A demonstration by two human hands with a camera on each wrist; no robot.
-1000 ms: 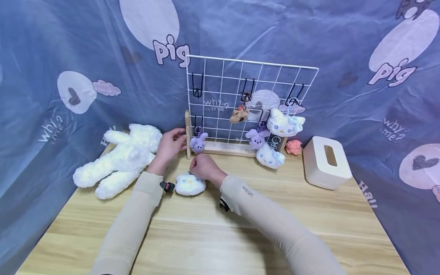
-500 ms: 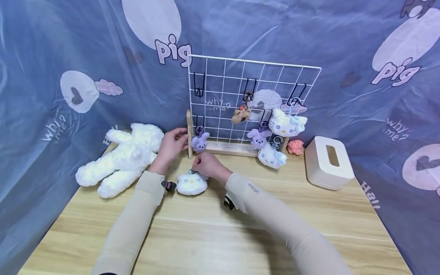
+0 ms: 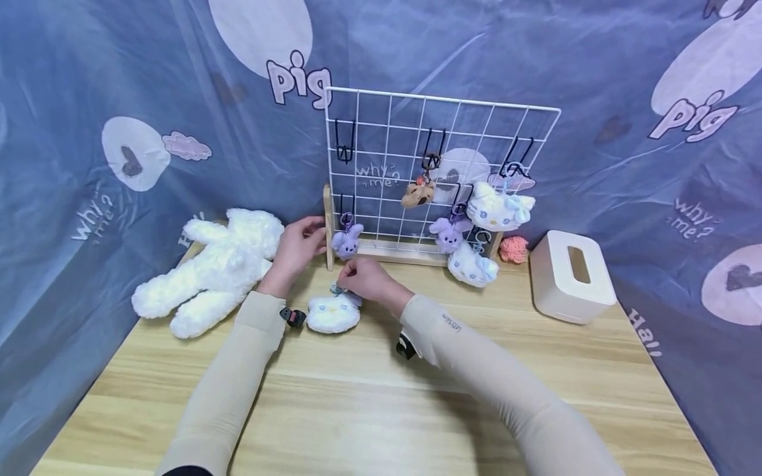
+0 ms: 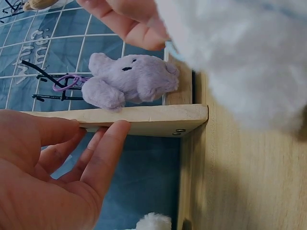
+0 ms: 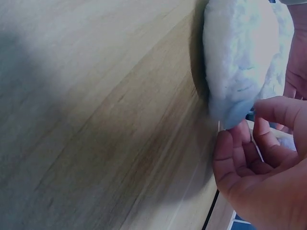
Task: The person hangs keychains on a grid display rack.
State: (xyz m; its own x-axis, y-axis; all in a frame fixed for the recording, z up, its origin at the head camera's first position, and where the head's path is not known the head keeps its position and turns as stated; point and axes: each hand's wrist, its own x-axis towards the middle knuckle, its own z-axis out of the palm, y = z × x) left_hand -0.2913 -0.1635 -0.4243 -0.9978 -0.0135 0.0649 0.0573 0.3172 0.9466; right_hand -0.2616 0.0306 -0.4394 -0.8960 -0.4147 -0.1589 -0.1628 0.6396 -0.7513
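A white plush cat-head keychain (image 3: 333,317) with blue eyes hangs low over the table, below my right hand (image 3: 370,281). My right thumb and fingers pinch it by the pale blue ring (image 3: 337,289) at its top. In the right wrist view the plush (image 5: 240,52) is seen from the side, close to the wood. My left hand (image 3: 296,251) touches the rack's left wooden post (image 3: 329,228), its fingers extended. The left wrist view shows those fingertips (image 4: 120,129) against the post's outer side. A purple bunny keychain (image 3: 347,243) hangs on a hook just inside the post.
The white grid rack (image 3: 405,152) carries a brown plush (image 3: 419,193), another purple bunny (image 3: 449,235) and two white cat plushes (image 3: 499,210). An unloaded black hook (image 3: 344,152) is at upper left. Around it are a white plush toy (image 3: 226,264), a coral pompom (image 3: 513,249) and a tissue box (image 3: 573,277).
My right hand has moved slightly right and up, drawing the cat keychain's ring up into clearer view. The left hand stays at the post. The head view has shifted slightly.
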